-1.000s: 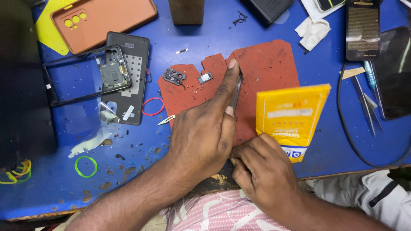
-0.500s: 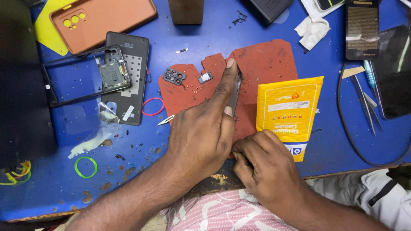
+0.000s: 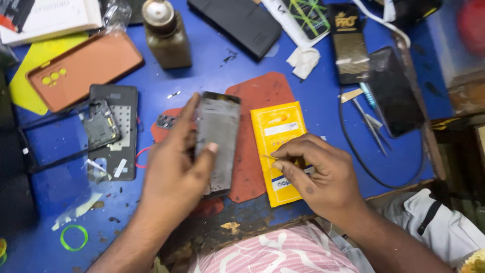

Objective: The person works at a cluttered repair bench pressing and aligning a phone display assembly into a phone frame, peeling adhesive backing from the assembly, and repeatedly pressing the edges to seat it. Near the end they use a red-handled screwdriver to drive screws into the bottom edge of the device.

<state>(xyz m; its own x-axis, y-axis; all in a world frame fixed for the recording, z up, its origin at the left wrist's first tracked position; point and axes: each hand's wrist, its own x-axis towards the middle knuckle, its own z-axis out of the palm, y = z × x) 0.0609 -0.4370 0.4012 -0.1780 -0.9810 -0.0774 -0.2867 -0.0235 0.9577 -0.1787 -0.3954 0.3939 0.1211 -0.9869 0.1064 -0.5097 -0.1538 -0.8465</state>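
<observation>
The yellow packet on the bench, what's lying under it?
The yellow packet lies partly on the red mat and partly on the blue table. The right hand covers its lower right part, so anything beneath there stays hidden.

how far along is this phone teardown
Done: the stripped phone body lies opened on the blue bench, its orange back cover set aside. In hand: the left hand grips the grey screen panel; the right hand pinches something thin over the yellow packet. Left: reassembly.
</observation>
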